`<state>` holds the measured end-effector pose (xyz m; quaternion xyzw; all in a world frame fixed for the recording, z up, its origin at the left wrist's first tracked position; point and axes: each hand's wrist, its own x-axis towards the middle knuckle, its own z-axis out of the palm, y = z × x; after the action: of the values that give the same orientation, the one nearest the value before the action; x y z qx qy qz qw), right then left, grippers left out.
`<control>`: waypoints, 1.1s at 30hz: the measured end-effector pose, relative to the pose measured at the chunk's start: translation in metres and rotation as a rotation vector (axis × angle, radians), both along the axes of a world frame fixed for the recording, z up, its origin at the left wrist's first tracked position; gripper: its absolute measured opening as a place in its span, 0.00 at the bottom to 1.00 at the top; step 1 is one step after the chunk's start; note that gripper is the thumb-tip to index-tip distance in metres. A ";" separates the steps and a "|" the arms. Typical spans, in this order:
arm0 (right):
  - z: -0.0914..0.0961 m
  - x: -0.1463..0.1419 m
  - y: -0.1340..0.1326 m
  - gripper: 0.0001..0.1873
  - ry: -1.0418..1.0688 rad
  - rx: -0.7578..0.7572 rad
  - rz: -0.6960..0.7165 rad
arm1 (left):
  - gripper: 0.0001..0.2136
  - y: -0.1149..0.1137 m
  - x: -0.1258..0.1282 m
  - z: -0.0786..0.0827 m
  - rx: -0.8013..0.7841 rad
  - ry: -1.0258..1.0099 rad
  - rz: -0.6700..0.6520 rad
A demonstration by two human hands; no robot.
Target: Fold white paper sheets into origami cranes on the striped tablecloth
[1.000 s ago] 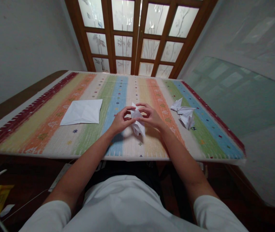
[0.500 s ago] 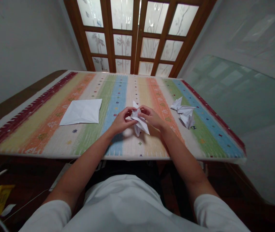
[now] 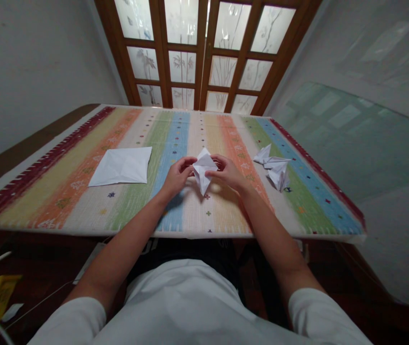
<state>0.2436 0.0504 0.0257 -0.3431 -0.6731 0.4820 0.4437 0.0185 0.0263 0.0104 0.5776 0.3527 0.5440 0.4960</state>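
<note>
A white folded origami paper (image 3: pixel 203 171) is held just above the tablecloth, its points toward and away from me and a crease across its middle. My left hand (image 3: pixel 180 175) grips its left side, fingers curled and closed on the edge. On the opposite side my right hand (image 3: pixel 226 171) is closed on it, the thumb lying on the front face and the fingers behind. The fingertips behind the paper are partly hidden.
To the left lies a flat, creased white paper sheet (image 3: pixel 121 166). Several-pointed folded white paper pieces (image 3: pixel 276 167) rest at the right. A striped tablecloth (image 3: pixel 168 211) covers the table, whose near edge is close to my body. Wooden glazed doors (image 3: pixel 200 52) stand beyond.
The origami paper's spread flaps now lie together as a flatter diamond shape. Both hands have shifted slightly and hold it from its two sides.
</note>
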 end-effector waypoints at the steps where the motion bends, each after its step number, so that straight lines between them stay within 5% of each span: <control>1: 0.000 -0.001 0.000 0.27 0.005 -0.003 -0.006 | 0.16 -0.001 0.000 0.000 -0.014 -0.003 -0.005; 6: 0.001 -0.003 -0.001 0.23 0.074 -0.047 -0.027 | 0.22 -0.002 0.001 0.000 0.075 0.109 0.011; 12: 0.007 -0.003 -0.004 0.23 0.220 -0.249 0.018 | 0.19 0.001 -0.001 -0.001 0.133 0.109 0.016; 22: 0.013 0.002 -0.007 0.25 0.245 -0.370 0.119 | 0.17 -0.001 -0.003 -0.003 0.130 0.147 0.021; 27: 0.011 -0.001 -0.009 0.24 0.184 -0.269 0.142 | 0.15 0.000 -0.004 0.001 0.175 0.123 0.097; 33: 0.008 -0.003 -0.007 0.25 -0.043 0.063 0.044 | 0.19 -0.008 -0.002 0.007 0.040 0.025 0.049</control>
<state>0.2411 0.0432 0.0341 -0.3243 -0.7048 0.4628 0.4289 0.0161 0.0187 0.0177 0.5854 0.3621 0.5555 0.4666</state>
